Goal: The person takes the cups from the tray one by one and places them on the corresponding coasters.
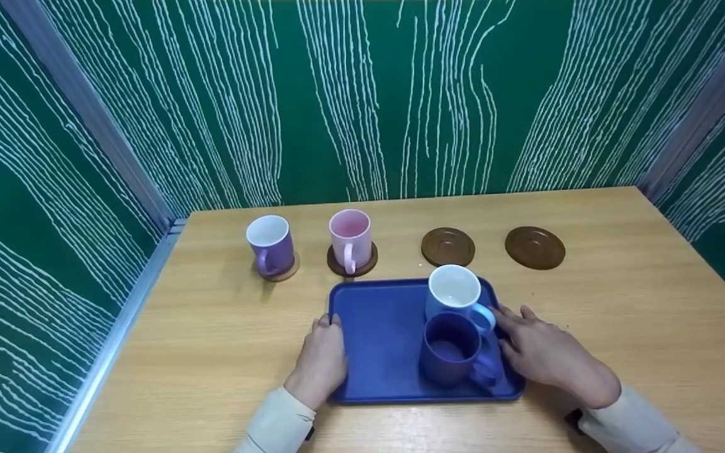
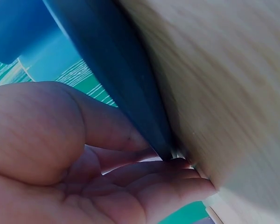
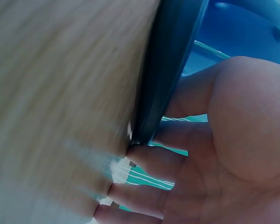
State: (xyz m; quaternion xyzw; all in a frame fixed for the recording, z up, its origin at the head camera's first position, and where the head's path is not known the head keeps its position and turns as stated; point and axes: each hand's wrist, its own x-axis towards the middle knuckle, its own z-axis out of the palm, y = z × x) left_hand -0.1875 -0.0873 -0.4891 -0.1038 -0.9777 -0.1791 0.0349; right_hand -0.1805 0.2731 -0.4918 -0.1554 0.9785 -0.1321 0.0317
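A blue tray (image 1: 381, 340) lies low over the table, a hand at each short side. My left hand (image 1: 321, 362) grips its left rim, the thumb (image 2: 107, 126) against the rim and the fingers at its outer edge near the tabletop. On the opposite side my right hand (image 1: 542, 346) holds the right rim, its thumb (image 3: 191, 95) against the tray and the other fingertips down by the table. Two mugs stand upright on the tray's right half: a light blue mug (image 1: 454, 292) behind and a dark blue mug (image 1: 449, 352) in front, both handles toward my right hand.
Beyond the tray, a purple mug (image 1: 274, 246) stands on a light wooden coaster (image 1: 288, 270), and a pink mug (image 1: 351, 242) on a dark brown one. Two bare brown coasters (image 1: 448, 246) lie to the right. A green patterned wall (image 1: 337, 100) rises behind the wooden table (image 1: 211, 352).
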